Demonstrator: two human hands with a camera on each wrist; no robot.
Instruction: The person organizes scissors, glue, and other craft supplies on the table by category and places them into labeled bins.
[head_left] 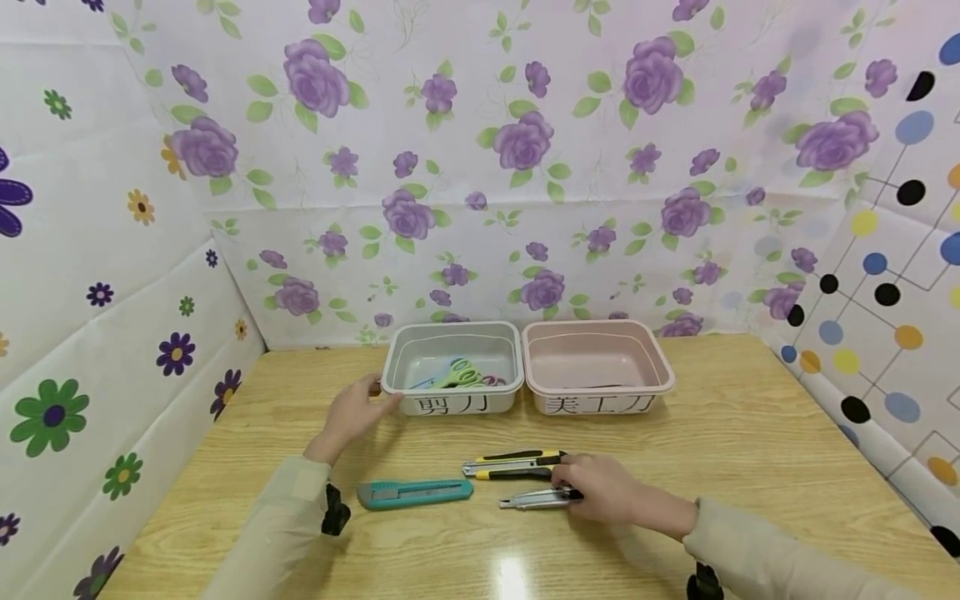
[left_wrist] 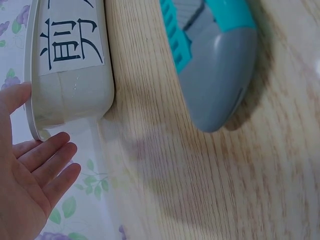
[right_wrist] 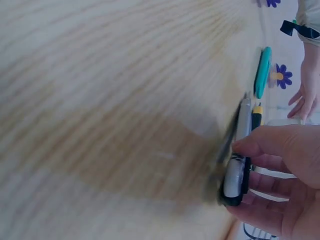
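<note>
Wooden tabletop (head_left: 738, 446): the right hand (head_left: 606, 489) pinches a silver cutter (head_left: 536, 499); the left hand (head_left: 354, 418) apparently pinches a grey bin (head_left: 501, 403).

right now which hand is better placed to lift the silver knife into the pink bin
The right hand, I'd say: its fingers grip the silver knife, and the pink bin sits ahead of it. The left hand is away at the grey bin.

Loc: screened tbl-top booth | wood-grain tbl (head_left: 750, 433) | rose-print bk sheet (head_left: 480, 171) | L flower-print sheet (head_left: 112, 250) | R dot-print sheet (head_left: 918, 275)
</note>
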